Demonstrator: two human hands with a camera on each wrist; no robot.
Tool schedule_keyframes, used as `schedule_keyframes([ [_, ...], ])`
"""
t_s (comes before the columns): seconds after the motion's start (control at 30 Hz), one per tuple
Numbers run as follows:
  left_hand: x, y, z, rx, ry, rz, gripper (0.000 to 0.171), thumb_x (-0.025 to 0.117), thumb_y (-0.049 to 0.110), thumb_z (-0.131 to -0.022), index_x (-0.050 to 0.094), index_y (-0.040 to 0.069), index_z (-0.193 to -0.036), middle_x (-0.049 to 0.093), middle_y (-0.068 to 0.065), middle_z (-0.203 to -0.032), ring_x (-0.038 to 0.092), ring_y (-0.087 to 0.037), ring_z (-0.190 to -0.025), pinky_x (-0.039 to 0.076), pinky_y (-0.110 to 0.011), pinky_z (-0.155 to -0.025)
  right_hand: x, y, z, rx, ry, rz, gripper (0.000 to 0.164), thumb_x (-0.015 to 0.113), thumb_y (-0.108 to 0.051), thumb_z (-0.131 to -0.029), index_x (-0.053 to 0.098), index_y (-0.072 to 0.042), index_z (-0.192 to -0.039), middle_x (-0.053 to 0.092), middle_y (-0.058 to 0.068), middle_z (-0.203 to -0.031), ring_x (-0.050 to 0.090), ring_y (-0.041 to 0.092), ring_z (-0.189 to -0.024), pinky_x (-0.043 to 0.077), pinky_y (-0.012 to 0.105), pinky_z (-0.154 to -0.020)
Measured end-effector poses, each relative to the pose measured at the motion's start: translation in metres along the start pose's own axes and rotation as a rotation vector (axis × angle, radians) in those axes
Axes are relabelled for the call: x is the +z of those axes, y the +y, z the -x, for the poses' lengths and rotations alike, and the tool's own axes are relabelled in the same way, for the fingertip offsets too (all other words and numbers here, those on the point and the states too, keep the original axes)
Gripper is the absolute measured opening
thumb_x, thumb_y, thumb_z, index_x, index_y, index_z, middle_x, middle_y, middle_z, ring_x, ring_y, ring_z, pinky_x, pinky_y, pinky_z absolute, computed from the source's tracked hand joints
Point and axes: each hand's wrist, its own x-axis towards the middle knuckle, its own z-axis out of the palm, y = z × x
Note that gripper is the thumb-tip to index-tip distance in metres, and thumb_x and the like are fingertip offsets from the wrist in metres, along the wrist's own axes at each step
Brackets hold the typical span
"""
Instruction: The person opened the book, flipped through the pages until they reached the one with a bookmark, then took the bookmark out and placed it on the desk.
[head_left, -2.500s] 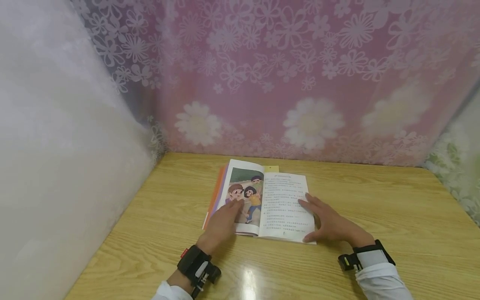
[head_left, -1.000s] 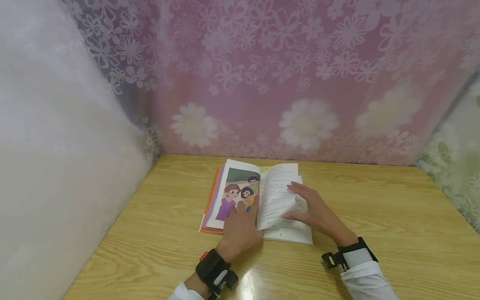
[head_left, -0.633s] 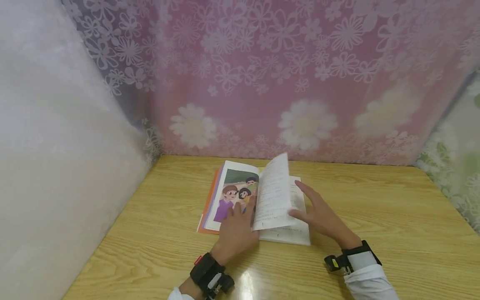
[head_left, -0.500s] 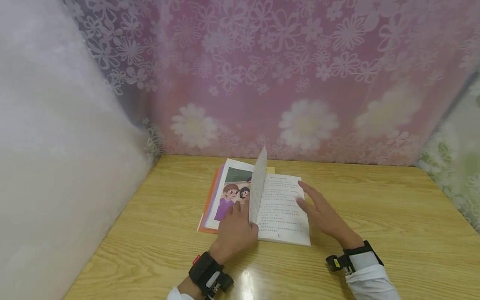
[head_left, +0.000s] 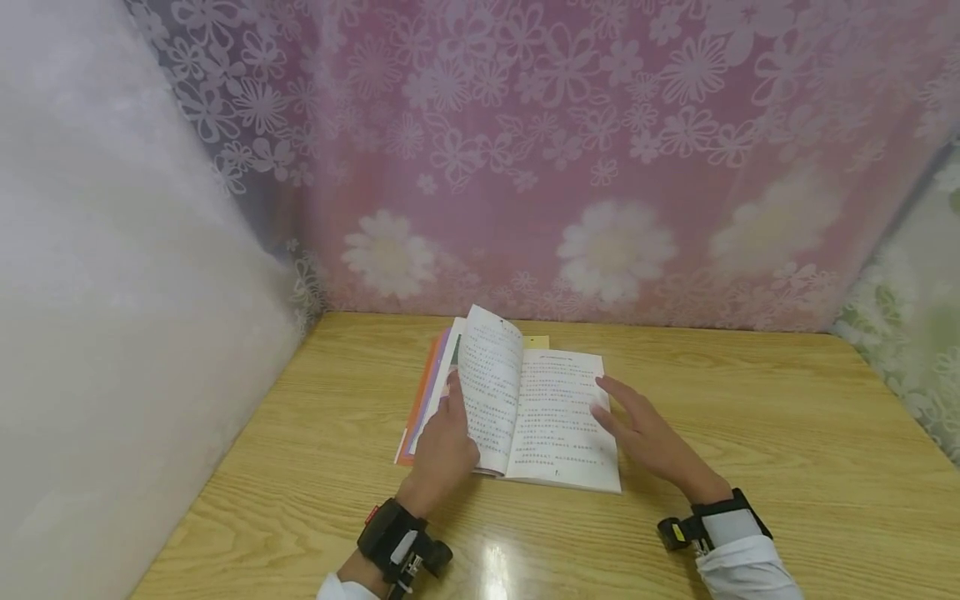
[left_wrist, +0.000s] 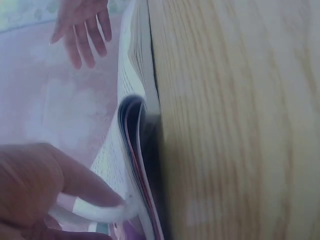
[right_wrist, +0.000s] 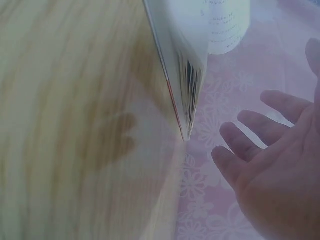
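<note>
An open paperback book (head_left: 568, 417) lies on the table, printed text on both facing pages. Its turned left page (head_left: 491, 375) stands slightly raised over an illustrated page, mostly covered now. My left hand (head_left: 442, 454) rests at the left half, index finger extended along the turned page's edge; in the left wrist view the thumb (left_wrist: 95, 187) touches the paper. Beside the right page's outer edge hovers my right hand (head_left: 652, 433), fingers spread and holding nothing. In the right wrist view, the right hand (right_wrist: 280, 150) appears apart from the book's page block (right_wrist: 190, 95).
Orange and purple layers (head_left: 423, 400) show beneath the book's left side, and a yellow piece (head_left: 536, 342) sticks out at its top. The wood-grain table (head_left: 750, 417) meets a pink floral curtain (head_left: 487, 167) behind; a pale cloth (head_left: 150, 292) hangs at left.
One page has swung from the right side over to the left, covering the picture of children. My left hand has shifted left; the right hand has let go of the page and drawn back slightly.
</note>
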Motion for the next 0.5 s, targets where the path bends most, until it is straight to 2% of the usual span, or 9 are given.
schedule_keyframes([
  [0.1,0.000,-0.004,0.000,-0.018,-0.012,-0.009,0.086,0.053,-0.003,-0.072,0.005,-0.001,-0.143,0.050,-0.022,-0.117,0.045,-0.019,-0.065,0.038,-0.028,-0.050,-0.001,0.002,0.001,-0.007,-0.010,0.009,0.065,0.042,-0.046,-0.091,0.026,-0.007,-0.141,0.022,0.022,-0.147,0.018,0.039,-0.133,0.018,0.060,-0.102],
  [0.2,0.001,-0.009,0.000,-0.033,-0.011,-0.026,0.085,0.052,-0.004,-0.070,0.008,-0.002,-0.142,0.042,-0.026,-0.130,0.052,-0.025,-0.075,0.042,-0.031,-0.055,0.000,0.005,0.003,-0.011,-0.023,0.030,0.069,0.047,-0.048,-0.089,0.027,-0.006,-0.140,0.022,0.023,-0.147,0.018,0.039,-0.133,0.018,0.060,-0.102],
  [0.37,0.000,-0.014,0.000,-0.033,-0.003,-0.066,0.082,0.052,-0.003,-0.067,0.017,-0.001,-0.141,0.038,-0.028,-0.132,0.054,-0.037,-0.091,0.046,-0.041,-0.063,0.003,0.010,0.006,-0.008,-0.067,0.132,0.084,0.054,-0.058,-0.079,0.029,-0.009,-0.141,0.019,0.023,-0.148,0.017,0.041,-0.132,0.019,0.062,-0.101],
  [0.5,-0.001,-0.015,-0.001,-0.016,-0.009,-0.102,0.079,0.051,-0.002,-0.067,0.024,0.004,-0.141,0.035,-0.029,-0.135,0.047,-0.041,-0.109,0.047,-0.048,-0.073,0.004,0.010,0.007,-0.053,-0.100,0.191,0.095,0.062,-0.064,-0.068,0.030,-0.012,-0.141,0.017,0.023,-0.148,0.017,0.041,-0.132,0.020,0.062,-0.100],
])
